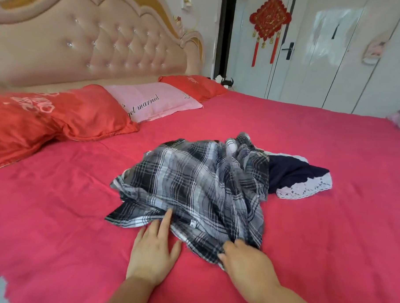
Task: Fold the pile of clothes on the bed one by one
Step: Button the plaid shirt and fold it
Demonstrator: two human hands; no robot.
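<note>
Crimson sheet covers the bed; both hands work at its near edge.

- Left hand: flat on the sheet, fingers straight and spread, longest tip touching the near hem of the plaid garment. It holds nothing.
- Right hand: curled into the near corner of the plaid, apparently pinching a fold of it between thumb and fingertips.
- Plaid garment: black, grey and white check, crumpled in a heap mid-bed, lying partly over a navy garment with white lace trim that sticks out to the right. These two make up the pile.
- Handling, as a judgement: thin woven cloth, light, limp and not slippery. It will hold no shape, so it needs shaking or smoothing flat before any fold. Best taken at two corners of a hem or seam. The lace looks delicate and could snag.
- Small white tag sewn on the plaid near the left hand; its print is too small to read.
- Further back: red pillow with pale lettering I cannot read; pink pillow reading "get married", with earlier words cut off.
- Beyond: tufted headboard; red knot ornament on a white door, its gold characters illegible.
</note>
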